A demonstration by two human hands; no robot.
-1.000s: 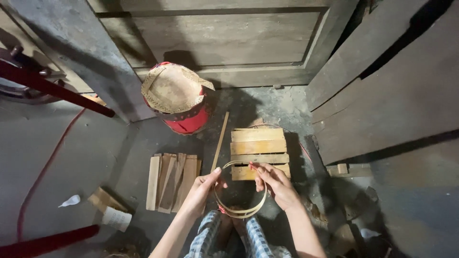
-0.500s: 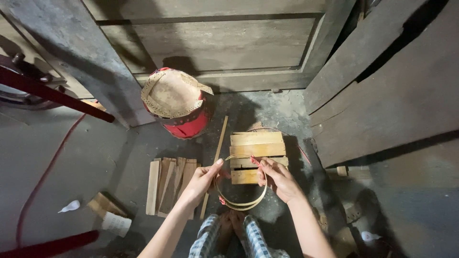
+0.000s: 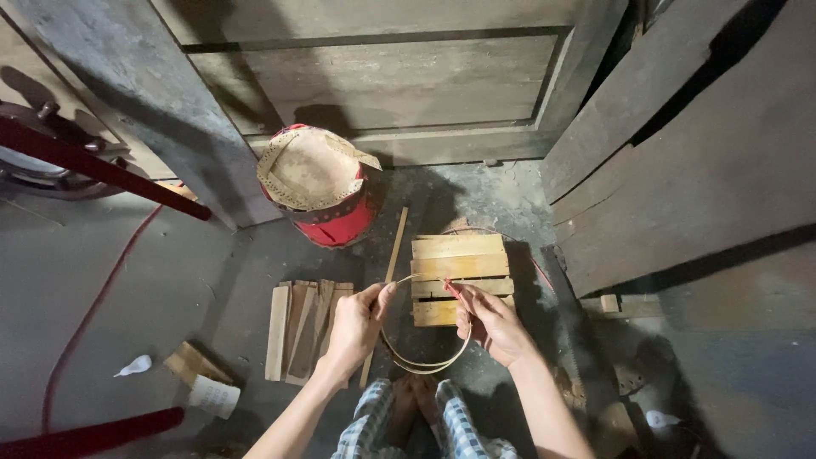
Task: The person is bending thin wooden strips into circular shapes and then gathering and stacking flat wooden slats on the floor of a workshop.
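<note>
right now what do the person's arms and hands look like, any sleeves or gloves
Both forearms are bare, with no sleeves in view. The left hand and the right hand wear no gloves, and no rings, watch or bracelet can be made out. Blue-and-white checked trousers show below them.

The scene is being dimly lit from above, dark shadows are being cast behind the round red drum (image 3: 327, 197), and edges are being bent by wide-angle distortion
</note>
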